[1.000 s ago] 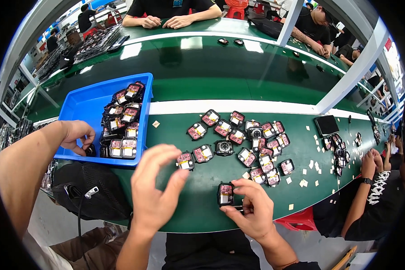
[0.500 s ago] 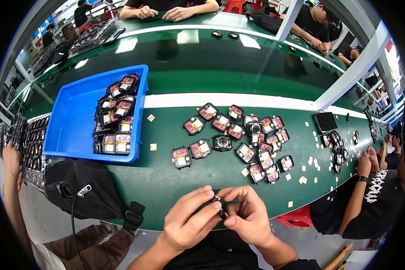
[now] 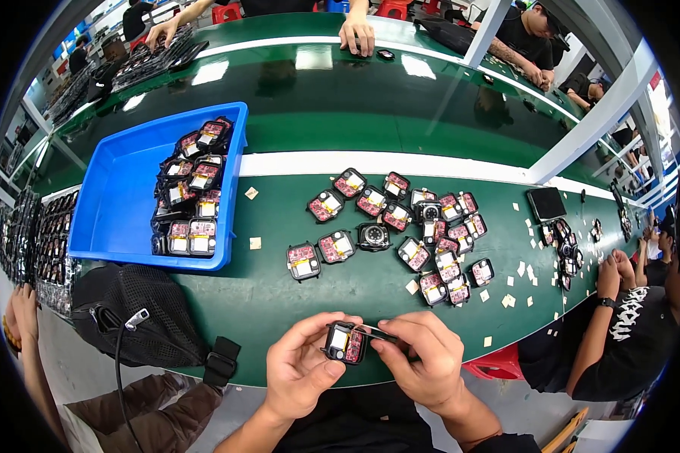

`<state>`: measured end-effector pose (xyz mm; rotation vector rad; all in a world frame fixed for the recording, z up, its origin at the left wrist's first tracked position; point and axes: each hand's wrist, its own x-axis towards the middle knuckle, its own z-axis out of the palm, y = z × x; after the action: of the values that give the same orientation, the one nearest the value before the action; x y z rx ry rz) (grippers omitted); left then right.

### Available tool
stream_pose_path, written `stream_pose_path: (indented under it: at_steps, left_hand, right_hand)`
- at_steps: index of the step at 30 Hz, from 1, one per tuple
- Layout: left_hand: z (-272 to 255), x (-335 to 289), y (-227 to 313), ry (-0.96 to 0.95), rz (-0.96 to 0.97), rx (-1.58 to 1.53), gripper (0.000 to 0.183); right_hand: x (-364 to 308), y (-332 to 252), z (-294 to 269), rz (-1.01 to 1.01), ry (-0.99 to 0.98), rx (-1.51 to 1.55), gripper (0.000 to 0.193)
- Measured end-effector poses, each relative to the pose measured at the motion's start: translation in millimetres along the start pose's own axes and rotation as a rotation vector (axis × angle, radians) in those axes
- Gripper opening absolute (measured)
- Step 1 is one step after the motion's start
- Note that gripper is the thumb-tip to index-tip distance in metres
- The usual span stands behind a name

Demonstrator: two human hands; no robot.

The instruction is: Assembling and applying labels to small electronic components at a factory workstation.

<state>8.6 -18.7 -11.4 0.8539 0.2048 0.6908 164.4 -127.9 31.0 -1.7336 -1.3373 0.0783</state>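
My left hand [image 3: 296, 371] holds an open smartwatch case [image 3: 345, 343] near the table's front edge, fingers behind it and thumb at its lower rim. The case has a black frame, a white block and a pink circuit board facing up. My right hand [image 3: 429, 361] pinches a pair of slim metal tweezers [image 3: 373, 331], whose tips reach the case's upper right edge. What the tips grip, if anything, is too small to tell. Beyond my hands lie several similar watch cases [image 3: 335, 246], most with pink boards showing; a round-backed one [image 3: 373, 237] lies among them.
A blue bin [image 3: 109, 204] with more cases stands at the left, beside a black mesh bag [image 3: 140, 313]. Small paper squares [image 3: 509, 302] are scattered at the right. A white rail [image 3: 400, 164] divides the green table [image 3: 279, 298]. Co-workers sit at the right and across.
The watch case has turned in my left hand, so its inside now faces up. The tweezers have swung down to its edge. Across the table, a person's hands have moved apart.
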Motion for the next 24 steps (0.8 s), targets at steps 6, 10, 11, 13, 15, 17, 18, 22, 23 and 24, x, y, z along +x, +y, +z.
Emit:
stream_pose_path:
  at_steps: [6, 10, 11, 13, 15, 17, 18, 22, 23, 24]
  left_hand:
    - [0.6, 0.0, 0.7, -0.012, -0.027, 0.036, 0.057]
    - [0.9, 0.5, 2.3, -0.022, -0.049, 0.041, 0.057]
    - [0.4, 1.1, 1.5, -0.029, -0.018, 0.057, 0.057]
    - [0.0, 2.1, -0.3, -0.035, 0.013, 0.072, 0.058]
    - [0.1, 2.9, -1.9, -0.034, 0.070, 0.138, 0.058]
    - [0.1, 2.8, -2.2, -0.031, 0.061, 0.134, 0.058]
    - [-0.1, 2.5, -2.4, -0.027, 0.052, 0.130, 0.058]
    - [0.1, 3.9, 0.0, -0.020, 0.042, 0.114, 0.057]
    - [0.1, 3.8, 0.1, -0.021, 0.036, 0.103, 0.057]
    - [0.3, 3.6, 0.1, -0.022, 0.031, 0.092, 0.057]
  right_hand:
    - [0.1, 7.7, 0.2, -0.044, -0.005, -0.002, 0.026]
    - [2.0, 5.1, -2.7, -0.032, -0.034, 0.016, 0.025]
    - [2.0, 2.5, -3.2, 0.017, -0.025, 0.035, 0.025]
    - [2.4, -2.1, -3.9, 0.065, -0.018, 0.055, 0.025]
    - [2.4, -5.0, -4.2, 0.122, -0.002, 0.067, 0.028]
    - [-0.1, 1.8, 0.1, -0.028, 0.056, -0.068, 0.030]
    - [-1.3, 4.3, 1.8, -0.179, 0.112, -0.201, 0.031]
    - [-2.1, 1.1, 0.1, -0.227, 0.109, -0.294, 0.033]
    - [-2.4, 1.9, 0.7, -0.231, 0.100, -0.293, 0.033]
    - [-2.8, 2.9, 1.1, -0.235, 0.090, -0.292, 0.034]
